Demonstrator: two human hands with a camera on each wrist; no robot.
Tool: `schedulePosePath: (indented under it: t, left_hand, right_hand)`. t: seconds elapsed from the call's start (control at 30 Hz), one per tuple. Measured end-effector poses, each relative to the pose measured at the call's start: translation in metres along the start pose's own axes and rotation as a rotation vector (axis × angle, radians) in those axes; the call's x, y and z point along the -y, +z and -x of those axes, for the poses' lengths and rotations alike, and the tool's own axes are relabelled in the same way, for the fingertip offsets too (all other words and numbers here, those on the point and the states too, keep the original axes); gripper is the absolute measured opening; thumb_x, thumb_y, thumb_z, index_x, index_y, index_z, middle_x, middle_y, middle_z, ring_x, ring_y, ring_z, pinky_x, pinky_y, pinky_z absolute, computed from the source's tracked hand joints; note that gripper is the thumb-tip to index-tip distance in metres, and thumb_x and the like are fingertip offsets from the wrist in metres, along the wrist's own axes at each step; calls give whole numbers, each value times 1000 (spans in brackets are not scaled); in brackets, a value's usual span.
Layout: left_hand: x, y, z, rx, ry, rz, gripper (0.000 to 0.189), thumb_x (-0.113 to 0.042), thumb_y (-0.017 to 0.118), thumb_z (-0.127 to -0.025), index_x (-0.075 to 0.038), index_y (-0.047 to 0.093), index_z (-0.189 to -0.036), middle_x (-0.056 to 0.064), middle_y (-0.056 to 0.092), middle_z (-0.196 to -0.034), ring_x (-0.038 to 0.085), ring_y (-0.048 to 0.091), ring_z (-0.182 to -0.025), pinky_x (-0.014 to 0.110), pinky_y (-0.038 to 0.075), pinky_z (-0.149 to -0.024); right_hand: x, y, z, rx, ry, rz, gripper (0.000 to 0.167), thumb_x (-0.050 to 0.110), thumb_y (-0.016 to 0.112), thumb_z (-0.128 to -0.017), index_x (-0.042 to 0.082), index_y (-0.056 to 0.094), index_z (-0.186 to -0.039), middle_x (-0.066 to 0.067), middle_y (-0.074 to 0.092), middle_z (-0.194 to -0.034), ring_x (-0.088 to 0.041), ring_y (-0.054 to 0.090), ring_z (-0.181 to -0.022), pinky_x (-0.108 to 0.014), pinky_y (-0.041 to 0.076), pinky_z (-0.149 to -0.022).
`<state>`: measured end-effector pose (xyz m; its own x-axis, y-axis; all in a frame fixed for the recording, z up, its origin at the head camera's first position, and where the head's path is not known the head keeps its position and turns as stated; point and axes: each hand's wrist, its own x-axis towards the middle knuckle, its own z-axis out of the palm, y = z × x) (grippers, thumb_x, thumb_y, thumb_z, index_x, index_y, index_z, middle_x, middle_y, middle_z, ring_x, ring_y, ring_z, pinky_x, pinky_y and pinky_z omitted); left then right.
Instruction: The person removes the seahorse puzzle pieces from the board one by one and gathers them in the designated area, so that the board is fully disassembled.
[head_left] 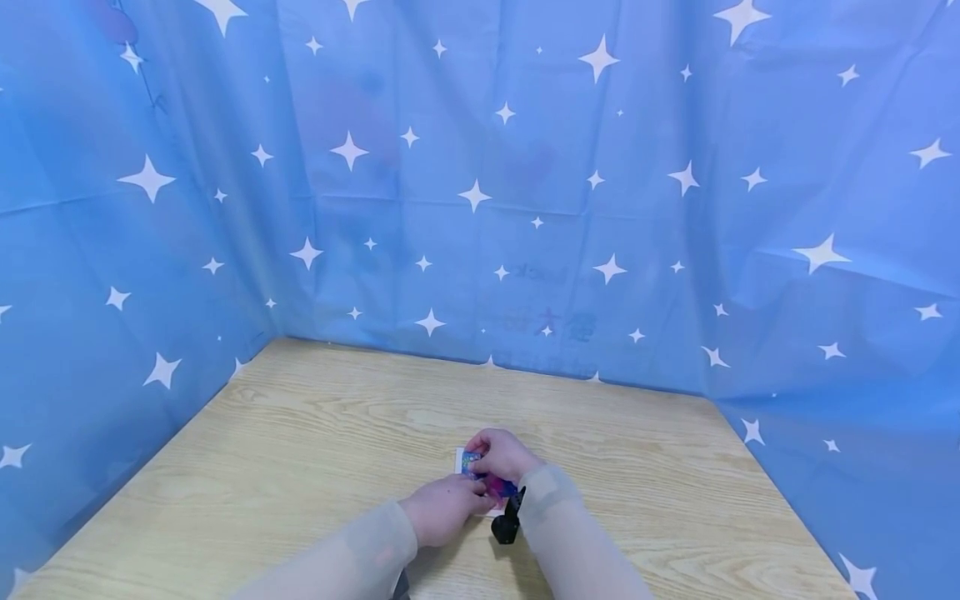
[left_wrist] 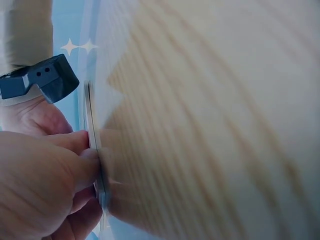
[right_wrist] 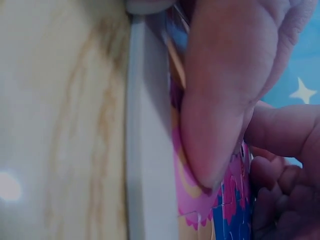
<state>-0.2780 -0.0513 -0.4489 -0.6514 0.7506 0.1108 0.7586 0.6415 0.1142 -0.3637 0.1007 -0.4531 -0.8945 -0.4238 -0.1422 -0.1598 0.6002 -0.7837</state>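
A small jigsaw puzzle (head_left: 470,463) with a white border lies on the wooden table, its picture in blue and pink. From the near left, my left hand (head_left: 444,507) rests its fingertips on the puzzle's surface. My right hand (head_left: 504,457) reaches in from the right, with its fingers at the far left part. In the right wrist view, a right digit (right_wrist: 215,125) presses along the pink pieces (right_wrist: 187,200), beside the white border (right_wrist: 155,150). Seen edge-on in the left wrist view, the puzzle board (left_wrist: 95,135) is thin. The hands cover most of the picture.
The wood-grain table (head_left: 337,433) stretches around the puzzle on all sides. A blue curtain (head_left: 480,150) with white stars hangs along its back and sides. A black wrist camera (head_left: 507,525) sits at the right cuff, low over the near edge of the puzzle.
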Motion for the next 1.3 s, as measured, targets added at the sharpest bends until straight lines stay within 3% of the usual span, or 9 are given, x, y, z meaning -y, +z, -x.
schedulePosePath:
  t: [0.23, 0.5, 0.73, 0.97, 1.3]
  left_hand:
    - [-1, -3, -1, 25, -22, -36, 36, -11, 58, -92, -19, 66, -126, 0, 60, -128, 15, 53, -120, 28, 43, -100]
    - [0, 0, -1, 53, -77, 8, 35, -14, 55, -94, -21, 64, -127, 2, 58, -133, 17, 52, -124, 30, 42, -102]
    - [-1, 0, -1, 51, -73, -22, 35, -13, 56, -95, -20, 64, -127, 1, 58, -132, 17, 52, -123, 29, 43, -102]
    - [-3, -2, 1, 27, -44, -37, 37, -31, 65, -91, -15, 66, -125, 3, 61, -129, 16, 54, -120, 28, 41, -102]
    - [-3, -1, 1, 28, -64, 2, 45, -38, 66, -89, -16, 65, -127, 5, 58, -133, 18, 51, -124, 29, 40, -104]
  right_hand:
    - [0, -1, 1, 12, 11, -28, 18, -2, 69, -85, 3, 62, -101, -7, 56, -88, -18, 56, -77, -30, 50, -68]
    - [-4, -1, -1, 21, 18, -77, 17, -5, 65, -86, 3, 62, -101, -7, 55, -89, -19, 55, -78, -29, 49, -67]
    - [-3, -2, 0, 11, 24, -106, 14, -1, 65, -88, 3, 62, -101, -7, 53, -89, -19, 54, -77, -29, 48, -65]
    - [-1, -2, 2, -7, 52, -134, 12, 5, 66, -89, 3, 64, -101, -7, 56, -90, -19, 54, -81, -29, 49, -67]
    - [-4, -4, 3, -20, 61, -197, 12, 9, 64, -91, 5, 69, -101, -5, 63, -91, -18, 58, -83, -29, 51, -67]
